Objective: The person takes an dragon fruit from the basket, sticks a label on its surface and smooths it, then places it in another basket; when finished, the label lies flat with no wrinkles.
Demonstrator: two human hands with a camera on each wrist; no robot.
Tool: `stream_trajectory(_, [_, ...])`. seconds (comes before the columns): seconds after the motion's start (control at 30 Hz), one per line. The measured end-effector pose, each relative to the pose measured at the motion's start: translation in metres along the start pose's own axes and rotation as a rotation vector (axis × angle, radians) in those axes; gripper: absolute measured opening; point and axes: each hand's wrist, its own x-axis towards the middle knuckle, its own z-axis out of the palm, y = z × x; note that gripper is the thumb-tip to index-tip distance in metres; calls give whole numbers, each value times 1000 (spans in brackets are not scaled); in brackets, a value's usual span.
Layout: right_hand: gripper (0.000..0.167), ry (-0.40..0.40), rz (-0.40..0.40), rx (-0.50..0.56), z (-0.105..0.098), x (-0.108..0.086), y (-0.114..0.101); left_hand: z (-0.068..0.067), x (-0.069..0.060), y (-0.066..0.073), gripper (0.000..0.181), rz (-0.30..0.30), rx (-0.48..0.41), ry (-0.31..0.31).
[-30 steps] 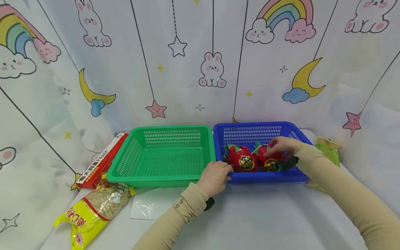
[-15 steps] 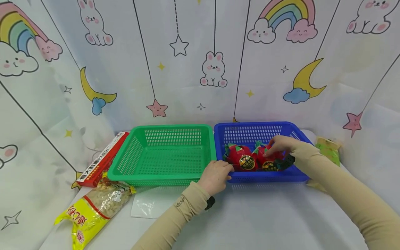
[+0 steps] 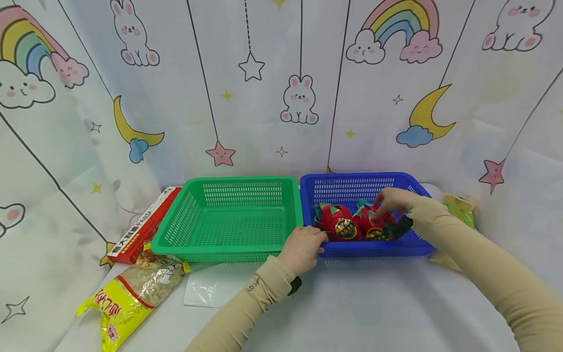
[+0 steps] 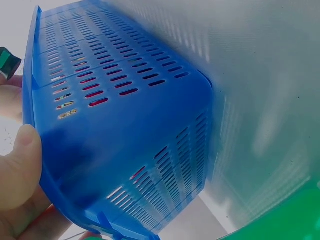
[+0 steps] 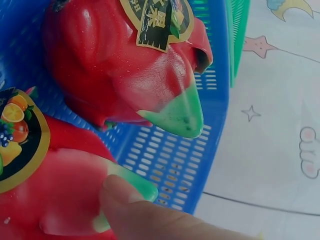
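Two red dragon fruits with green-tipped scales and round black-and-gold stickers lie side by side in the blue basket [image 3: 369,250]. My right hand [image 3: 395,199] reaches in from above and holds the right dragon fruit [image 3: 367,215]. In the right wrist view, a digit presses on a green-tipped scale of this dragon fruit [image 5: 75,182]; the other fingers are out of sight. Beside it sits the other dragon fruit [image 3: 331,219], untouched by that hand. My left hand [image 3: 303,249] grips the basket's front left rim, and in the left wrist view the thumb lies against the blue basket [image 4: 120,130].
A green basket [image 3: 228,251] stands directly left of the blue one. Farther left are a red pasta box [image 3: 142,230] and a yellow snack bag [image 3: 132,303]. A flat clear plastic sheet [image 3: 215,288] lies in front. A green packet [image 3: 459,210] sits at the right.
The right hand has shifted slightly left, and the right dragon fruit has turned a little, its sticker now lower. The left hand has stayed on the rim.
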Motion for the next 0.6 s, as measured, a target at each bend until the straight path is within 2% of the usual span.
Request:
stream_trajectory(0.27, [48,1,-17,-36,-3,-8,-3,-2,1,0,12,14,-3,-25])
stream_trajectory(0.6, [45,-9,-13,-45,-11,-23,-13,-11,5,-3,16,21,-50,-127])
